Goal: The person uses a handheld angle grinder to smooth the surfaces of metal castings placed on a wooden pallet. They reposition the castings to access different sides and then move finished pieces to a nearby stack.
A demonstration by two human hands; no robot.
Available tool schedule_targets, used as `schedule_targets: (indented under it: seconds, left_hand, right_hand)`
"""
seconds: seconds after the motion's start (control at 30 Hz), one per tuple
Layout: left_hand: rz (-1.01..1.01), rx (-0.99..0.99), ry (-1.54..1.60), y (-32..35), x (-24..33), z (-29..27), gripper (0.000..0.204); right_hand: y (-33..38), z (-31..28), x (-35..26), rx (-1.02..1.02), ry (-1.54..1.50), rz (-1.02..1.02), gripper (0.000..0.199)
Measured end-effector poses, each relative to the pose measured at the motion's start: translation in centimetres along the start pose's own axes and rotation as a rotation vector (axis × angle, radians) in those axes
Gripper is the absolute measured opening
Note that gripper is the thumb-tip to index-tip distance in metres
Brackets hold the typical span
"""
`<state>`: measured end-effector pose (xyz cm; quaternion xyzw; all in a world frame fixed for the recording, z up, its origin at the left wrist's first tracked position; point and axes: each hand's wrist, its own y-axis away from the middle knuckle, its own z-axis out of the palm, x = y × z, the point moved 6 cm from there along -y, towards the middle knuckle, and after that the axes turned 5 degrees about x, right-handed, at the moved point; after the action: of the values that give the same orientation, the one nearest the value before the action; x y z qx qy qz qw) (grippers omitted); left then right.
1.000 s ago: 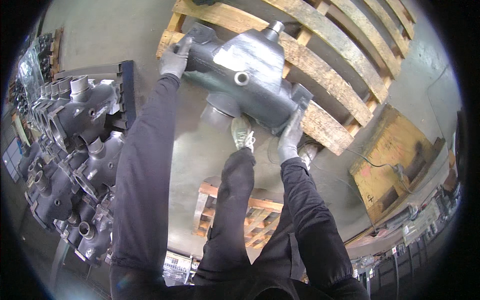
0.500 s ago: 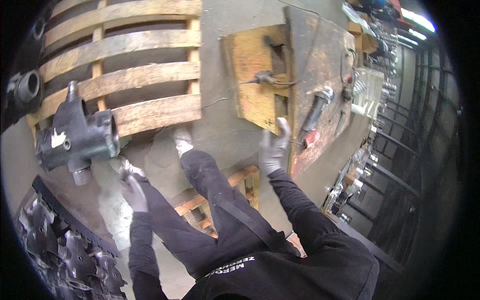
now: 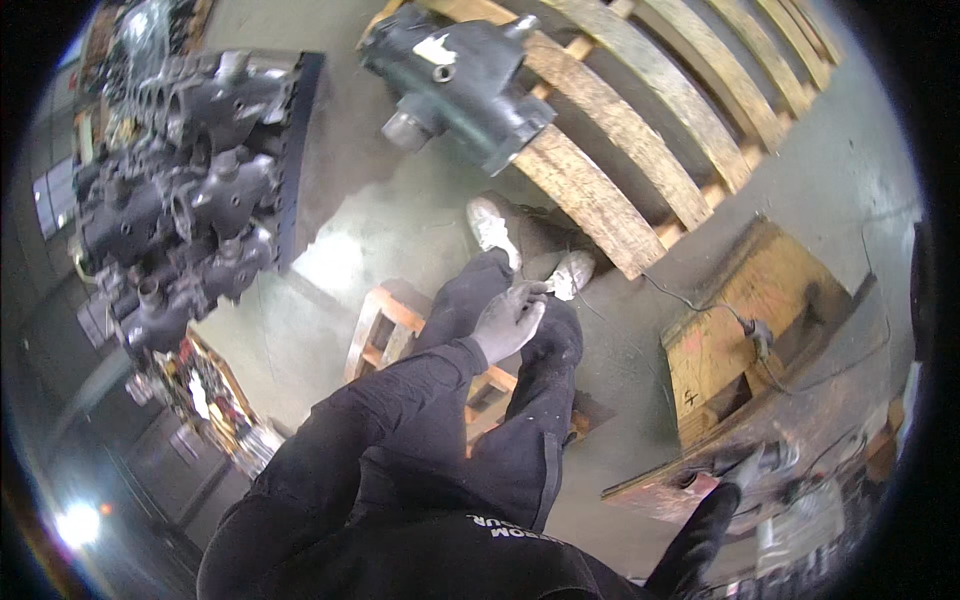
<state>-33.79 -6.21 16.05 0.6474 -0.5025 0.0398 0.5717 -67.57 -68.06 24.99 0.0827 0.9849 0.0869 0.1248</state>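
So my left hand in its grey knit glove (image 3: pixel 510 322) is just hanging over my thighs, fingers loosely curled and nothing in them that I can see, probably because it has no load to steady. My right hand, also grey-gloved (image 3: pixel 742 468), is stretched out to the rusty brown flat worktop (image 3: pixel 790 415), right at a handheld tool with a pale metal round head (image 3: pixel 782 455). Can't tell if I've got a proper grip or I'm only touching it, too small and blurry out there. The big dark-grey cast metal housing (image 3: pixel 450 80) lies along the near edge of the pale slatted wooden pallet (image 3: pixel 590 200), its wide round stub poking out past the slats over the floor. I'd guess it's at the edge so I can reach it without leaning far, and the slats keep it off the concrete. Similar dark metal castings (image 3: pixel 215 190) are bunched over to my left, presumably grouped to leave my feet room.
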Motion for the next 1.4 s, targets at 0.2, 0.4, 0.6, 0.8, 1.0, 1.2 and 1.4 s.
schedule_targets:
  seconds: [0.2,0.4,0.6,0.8,1.0,1.2,1.4]
  left_hand:
    - [0.157,-0.18,0.156,1.5,5.1,1.3,0.045]
    - [0.222,-0.512,0.274,1.6,10.1,4.2,0.091]
    - [0.091,-0.294,0.673,-2.8,8.4,-3.3,0.081]
    - [-0.017,-0.057,0.46,-5.1,5.7,-10.4,0.079]
    - [-0.027,0.154,0.51,-8.9,4.8,-12.9,0.072]
    - [0.018,0.212,0.612,-14.4,4.6,-12.0,0.076]
    - [0.225,0.151,0.392,-19.8,4.3,-10.6,0.08]
  right_hand:
    - [20.8,2.1,-12.0,-0.313,-0.263,-0.12,0.088]
    - [35.0,12.3,-24.3,-1.067,-0.475,-0.246,0.062]
    - [48.7,21.4,-31.9,-1.365,-0.375,-0.38,0.062]
    - [59.4,24.6,-41.8,-1.017,-0.456,-0.972,0.121]
    - [64.4,29.2,-46.0,-0.855,-0.335,-1.161,0.094]
    - [63.6,36.0,-49.3,-1.117,-0.425,-0.818,0.098]
    - [64.8,40.2,-54.2,-0.941,-0.16,-1.644,0.098]
